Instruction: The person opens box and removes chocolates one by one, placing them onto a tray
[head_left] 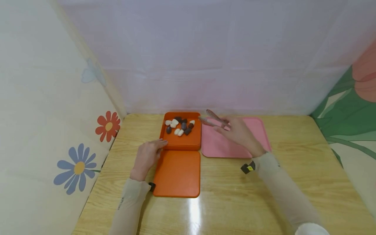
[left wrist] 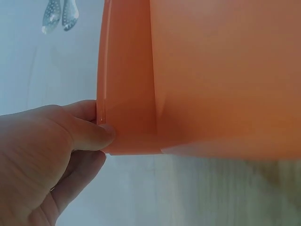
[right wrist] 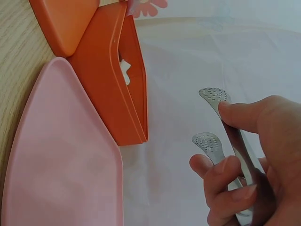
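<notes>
The right hand pinches a pair of metal tongs, thumb on one arm and fingers curled around the other; in the right wrist view the two perforated spoon-shaped tips stand a little apart with nothing between them. The tongs hover over the far left corner of a pink tray, their tips pointing toward the orange box just beside it. The left hand rests at the near left corner of that box, its grip closed on the rim: the left wrist view shows the thumb pressed on the outside of the wall and the fingers behind the edge. Inside the box lies a small heap of white and dark brown pebble-like pieces, gathered toward the far side. An orange lid lies flat on the wooden worktop, touching the near side of the box. The pink tray sits to the right of the box, edge to edge with it. A pale sheet hangs behind, and flower-printed panels stand at both sides.
</notes>
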Demonstrator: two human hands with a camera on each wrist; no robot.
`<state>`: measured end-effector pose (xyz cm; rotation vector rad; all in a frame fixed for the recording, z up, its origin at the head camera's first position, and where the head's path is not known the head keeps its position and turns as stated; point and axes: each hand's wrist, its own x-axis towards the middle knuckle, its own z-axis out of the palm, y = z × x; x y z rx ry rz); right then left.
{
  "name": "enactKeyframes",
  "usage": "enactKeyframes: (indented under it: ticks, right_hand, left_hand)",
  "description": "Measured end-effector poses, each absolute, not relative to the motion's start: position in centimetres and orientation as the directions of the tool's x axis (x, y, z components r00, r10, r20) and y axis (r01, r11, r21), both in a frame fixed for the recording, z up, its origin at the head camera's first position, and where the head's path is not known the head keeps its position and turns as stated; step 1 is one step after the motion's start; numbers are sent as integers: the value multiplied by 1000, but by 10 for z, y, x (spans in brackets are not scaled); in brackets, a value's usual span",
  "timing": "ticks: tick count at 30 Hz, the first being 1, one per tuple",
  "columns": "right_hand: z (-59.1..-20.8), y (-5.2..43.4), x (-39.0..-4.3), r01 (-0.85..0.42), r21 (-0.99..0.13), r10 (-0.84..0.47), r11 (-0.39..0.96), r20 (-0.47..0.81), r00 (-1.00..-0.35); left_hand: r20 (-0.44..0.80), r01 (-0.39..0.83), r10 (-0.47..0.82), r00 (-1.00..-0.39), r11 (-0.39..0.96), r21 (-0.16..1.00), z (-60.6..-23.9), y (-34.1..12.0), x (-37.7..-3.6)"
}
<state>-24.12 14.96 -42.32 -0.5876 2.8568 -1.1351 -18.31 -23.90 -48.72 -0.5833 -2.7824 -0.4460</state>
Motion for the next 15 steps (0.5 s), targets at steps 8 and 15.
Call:
enactKeyframes:
  ticks: [8, 15]
  right_hand:
    - [-425, 139, -245, -354, -656, -368, 667, 123, -921]
    - [-426, 131, -252, -339, -650, -357, 680, 111, -928]
  left_hand:
    - [343, 443, 347, -873, 858, 260, -490, -241, -183]
    - [356, 446, 338, -871, 848, 288, -494, -243, -186]
